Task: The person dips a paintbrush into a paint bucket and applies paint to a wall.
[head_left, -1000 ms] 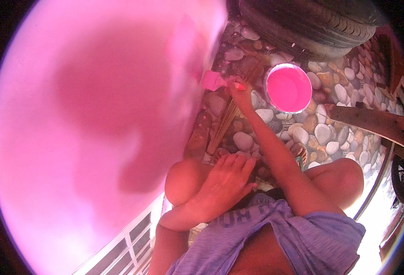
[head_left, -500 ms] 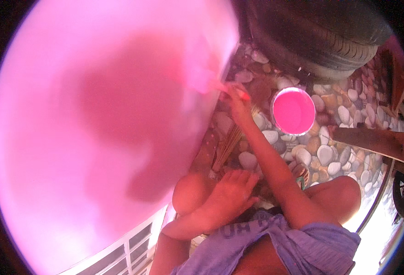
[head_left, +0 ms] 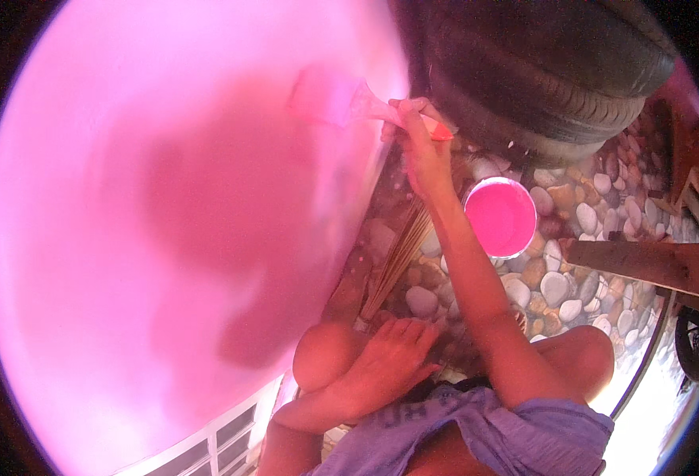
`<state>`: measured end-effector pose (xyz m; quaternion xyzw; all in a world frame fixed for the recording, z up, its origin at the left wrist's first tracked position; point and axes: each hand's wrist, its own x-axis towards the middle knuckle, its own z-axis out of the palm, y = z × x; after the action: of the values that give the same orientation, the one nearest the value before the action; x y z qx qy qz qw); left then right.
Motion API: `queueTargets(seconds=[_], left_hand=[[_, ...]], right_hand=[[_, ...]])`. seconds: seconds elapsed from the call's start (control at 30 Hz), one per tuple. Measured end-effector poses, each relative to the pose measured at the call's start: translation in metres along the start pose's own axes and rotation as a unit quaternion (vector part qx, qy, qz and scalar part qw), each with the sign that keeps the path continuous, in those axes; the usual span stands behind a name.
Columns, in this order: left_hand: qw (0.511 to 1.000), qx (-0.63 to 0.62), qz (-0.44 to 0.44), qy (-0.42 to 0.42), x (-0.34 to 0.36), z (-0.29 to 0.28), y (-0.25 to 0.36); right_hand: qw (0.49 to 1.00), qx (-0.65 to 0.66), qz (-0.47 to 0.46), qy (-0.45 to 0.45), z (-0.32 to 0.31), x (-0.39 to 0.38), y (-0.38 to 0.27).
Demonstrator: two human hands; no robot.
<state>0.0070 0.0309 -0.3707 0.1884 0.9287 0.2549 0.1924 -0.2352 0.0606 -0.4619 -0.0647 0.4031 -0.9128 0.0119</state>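
My right hand (head_left: pixel 418 143) grips a paintbrush (head_left: pixel 438 132) with an orange-tipped handle, its pink-coated bristles against or very close to the pink wall (head_left: pixel 88 238) at my left. My left hand (head_left: pixel 389 357) hangs by my bent left knee (head_left: pixel 323 353), fingers loosely spread and holding nothing visible. Beyond my right forearm, a round container of bright pink paint (head_left: pixel 500 216) stands on the pebble-patterned ground (head_left: pixel 583 293). A bundle of thin straw sticks (head_left: pixel 393 266) lies along the wall's foot, partly hidden.
Stacked black tires (head_left: pixel 540 79) sit at the top right, close to the wall. A wooden plank (head_left: pixel 643 262) juts in from the right, with a wheel (head_left: pixel 695 341) below it. A white grille (head_left: pixel 222 432) is at the lower left.
My right hand has moved upward with the brush, onto a higher part of the wall. The surroundings appear lower in the picture as the view shifts. My left hand stays by the knee.
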Motion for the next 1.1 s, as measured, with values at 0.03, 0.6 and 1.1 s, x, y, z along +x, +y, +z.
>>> queueTargets(seconds=[0.03, 0.6, 1.1], left_hand=[[1.0, 0.007, -0.002, -0.014, 0.0, -0.001, 0.0], [1.0, -0.011, -0.005, -0.006, -0.003, 0.001, -0.005], [1.0, -0.029, 0.003, -0.002, -0.003, 0.001, -0.002]], right_hand=[[0.996, 0.092, -0.012, -0.012, 0.006, 0.004, -0.001], [0.994, -0.083, -0.073, 0.026, -0.027, 0.025, 0.024], [0.971, -0.228, -0.028, 0.06, -0.105, -0.002, 0.107]])
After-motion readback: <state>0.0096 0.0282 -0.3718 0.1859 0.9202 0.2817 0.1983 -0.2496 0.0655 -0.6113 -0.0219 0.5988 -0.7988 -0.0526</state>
